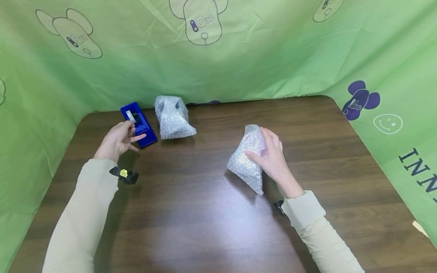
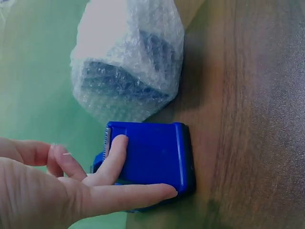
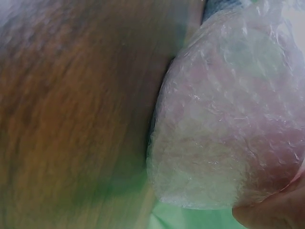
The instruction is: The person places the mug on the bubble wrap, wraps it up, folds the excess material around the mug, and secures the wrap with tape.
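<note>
At the table's far left, a blue tape dispenser (image 1: 149, 141) with a serrated cutting edge lies near my left hand (image 1: 118, 139). Thumb and forefinger of that hand pinch a small piece of clear tape (image 2: 61, 147), while two other fingers (image 2: 143, 197) stretch out over the dispenser's blue body. To the right, my right hand (image 1: 273, 157) grips a bubble-wrapped package (image 1: 244, 161) on the table, thumb on its near side and fingers over its far right side. Up close in the right wrist view, the bubble wrap (image 3: 224, 119) fills the right half; its contents are blurred by the wrap.
Another bubble-wrapped package (image 1: 172, 119) stands just right of the dispenser, near the back edge of the brown wooden table (image 1: 191, 182). A green printed cloth (image 1: 256, 57) hangs behind the table and along both sides.
</note>
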Motion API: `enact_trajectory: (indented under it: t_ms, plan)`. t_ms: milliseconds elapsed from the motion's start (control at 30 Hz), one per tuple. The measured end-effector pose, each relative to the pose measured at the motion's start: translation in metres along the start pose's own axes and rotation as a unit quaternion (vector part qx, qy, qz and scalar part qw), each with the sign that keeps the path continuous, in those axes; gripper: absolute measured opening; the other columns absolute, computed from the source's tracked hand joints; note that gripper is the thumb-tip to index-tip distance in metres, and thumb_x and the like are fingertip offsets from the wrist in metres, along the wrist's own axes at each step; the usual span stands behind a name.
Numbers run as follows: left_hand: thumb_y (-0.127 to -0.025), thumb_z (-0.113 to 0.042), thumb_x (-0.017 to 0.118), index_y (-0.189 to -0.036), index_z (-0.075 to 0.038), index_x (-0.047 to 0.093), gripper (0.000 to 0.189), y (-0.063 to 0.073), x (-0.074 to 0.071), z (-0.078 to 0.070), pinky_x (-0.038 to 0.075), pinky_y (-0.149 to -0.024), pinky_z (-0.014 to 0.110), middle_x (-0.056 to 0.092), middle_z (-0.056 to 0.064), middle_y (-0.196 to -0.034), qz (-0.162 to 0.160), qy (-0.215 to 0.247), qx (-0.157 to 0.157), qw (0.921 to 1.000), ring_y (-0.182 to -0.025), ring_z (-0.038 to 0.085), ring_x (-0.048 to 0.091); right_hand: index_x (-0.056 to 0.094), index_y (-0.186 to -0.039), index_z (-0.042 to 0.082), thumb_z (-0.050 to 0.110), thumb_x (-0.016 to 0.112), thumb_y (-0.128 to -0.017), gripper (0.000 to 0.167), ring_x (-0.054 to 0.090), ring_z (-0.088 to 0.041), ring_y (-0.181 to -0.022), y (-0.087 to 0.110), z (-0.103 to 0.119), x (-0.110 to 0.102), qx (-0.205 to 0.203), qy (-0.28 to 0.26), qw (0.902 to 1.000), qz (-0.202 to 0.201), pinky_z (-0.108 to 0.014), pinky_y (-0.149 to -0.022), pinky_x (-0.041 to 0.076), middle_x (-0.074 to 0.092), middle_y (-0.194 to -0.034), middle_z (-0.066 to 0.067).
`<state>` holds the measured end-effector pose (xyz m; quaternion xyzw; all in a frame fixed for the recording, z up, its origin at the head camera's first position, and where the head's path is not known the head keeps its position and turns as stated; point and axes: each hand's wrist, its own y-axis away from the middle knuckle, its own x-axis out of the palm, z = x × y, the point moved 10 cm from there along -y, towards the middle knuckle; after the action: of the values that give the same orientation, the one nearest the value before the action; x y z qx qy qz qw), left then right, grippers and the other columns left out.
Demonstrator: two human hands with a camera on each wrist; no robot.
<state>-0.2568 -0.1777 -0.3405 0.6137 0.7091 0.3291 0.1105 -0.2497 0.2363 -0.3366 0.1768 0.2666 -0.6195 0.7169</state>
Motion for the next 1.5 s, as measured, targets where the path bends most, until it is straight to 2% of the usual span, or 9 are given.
enact_trajectory:
  t_ms: [300, 500, 667, 800, 900, 1000, 1167, 1300, 1500]
  plan:
    - [-0.104, -0.03, 0.031, -0.098, -0.022, 0.033, 0.01, 0.003, -0.003, 0.004, -0.022, -0.109, 0.061, 0.051, -0.01, -0.059, -0.011, 0.041, 0.05, 0.9978, -0.069, 0.011, 0.071, 0.019, -0.152, 0.009, 0.03, 0.069, -0.084, 0.087, 0.017, -0.04, -0.141, 0.001, 0.001, -0.001, 0.003, -0.003, 1.0, 0.003, -0.061, -0.112, 0.023, 0.02, -0.155, -0.017]
    - [-0.104, -0.032, 0.032, -0.097, -0.023, 0.035, 0.011, 0.006, -0.002, 0.003, -0.021, -0.109, 0.064, 0.052, -0.011, -0.066, -0.02, 0.021, 0.081, 0.9963, -0.071, 0.007, 0.07, 0.02, -0.152, 0.011, 0.031, 0.069, -0.083, 0.087, 0.017, -0.039, -0.142, 0.001, 0.001, 0.0, 0.007, -0.005, 1.0, 0.003, -0.061, -0.112, 0.024, 0.02, -0.155, -0.015]
    - [-0.102, -0.038, 0.034, -0.093, -0.022, 0.044, 0.02, 0.009, 0.0, 0.008, -0.016, -0.113, 0.062, 0.057, -0.013, -0.064, -0.03, 0.028, 0.06, 0.9973, -0.07, 0.005, 0.069, 0.021, -0.152, 0.011, 0.03, 0.07, -0.083, 0.087, 0.018, -0.038, -0.141, 0.0, 0.0, 0.0, 0.006, -0.005, 1.0, 0.001, -0.06, -0.111, 0.025, 0.02, -0.155, -0.015]
    - [-0.099, -0.043, 0.039, -0.089, -0.019, 0.05, 0.028, 0.005, 0.001, 0.022, -0.011, -0.116, 0.058, 0.063, -0.01, -0.068, -0.022, 0.093, 0.023, 0.9952, -0.071, 0.011, 0.07, 0.021, -0.152, 0.01, 0.03, 0.069, -0.083, 0.087, 0.018, -0.039, -0.141, 0.0, 0.001, -0.002, 0.004, -0.002, 1.0, -0.001, -0.061, -0.111, 0.024, 0.021, -0.155, -0.016]
    - [-0.096, -0.044, 0.046, -0.083, -0.016, 0.054, 0.032, -0.005, 0.001, 0.033, -0.012, -0.116, 0.056, 0.066, -0.006, -0.071, 0.004, 0.168, -0.001, 0.9858, -0.074, 0.017, 0.071, 0.02, -0.152, 0.01, 0.03, 0.069, -0.083, 0.087, 0.018, -0.039, -0.141, -0.001, 0.001, -0.002, 0.004, -0.001, 1.0, -0.001, -0.061, -0.111, 0.024, 0.021, -0.155, -0.016]
    - [-0.095, -0.042, 0.049, -0.088, -0.018, 0.054, 0.025, -0.009, 0.003, 0.041, -0.012, -0.118, 0.052, 0.064, -0.005, -0.073, 0.003, 0.231, -0.025, 0.9727, -0.106, 0.019, 0.067, 0.02, -0.152, 0.01, 0.03, 0.07, -0.083, 0.087, 0.018, -0.039, -0.141, -0.001, 0.001, -0.001, 0.005, -0.004, 1.0, 0.0, -0.06, -0.111, 0.025, 0.02, -0.155, -0.015]
    - [-0.097, -0.037, 0.047, -0.109, -0.028, 0.045, 0.016, -0.008, 0.006, 0.049, -0.009, -0.12, 0.047, 0.053, -0.006, -0.101, -0.037, 0.283, -0.045, 0.9573, -0.146, 0.01, 0.02, 0.021, -0.152, 0.01, 0.03, 0.07, -0.083, 0.087, 0.018, -0.039, -0.141, -0.001, 0.0, 0.0, 0.003, -0.005, 1.0, -0.002, -0.06, -0.111, 0.025, 0.021, -0.155, -0.016]
    - [-0.097, -0.035, 0.047, -0.111, -0.029, 0.044, 0.016, -0.008, 0.005, 0.047, -0.004, -0.121, 0.045, 0.042, -0.007, -0.122, -0.045, 0.28, -0.028, 0.9585, -0.147, 0.011, 0.02, 0.021, -0.152, 0.01, 0.03, 0.07, -0.083, 0.087, 0.019, -0.039, -0.14, -0.001, 0.0, 0.0, 0.002, -0.005, 1.0, -0.002, -0.059, -0.11, 0.025, 0.021, -0.155, -0.015]
    - [-0.099, -0.034, 0.042, -0.107, -0.027, 0.042, 0.011, -0.003, 0.005, 0.04, 0.005, -0.122, 0.043, 0.043, -0.003, -0.127, -0.065, 0.236, 0.029, 0.9692, -0.147, 0.015, 0.022, 0.02, -0.152, 0.01, 0.03, 0.069, -0.083, 0.087, 0.019, -0.039, -0.14, -0.001, 0.0, -0.001, 0.004, -0.003, 1.0, 0.0, -0.06, -0.11, 0.025, 0.02, -0.155, -0.016]
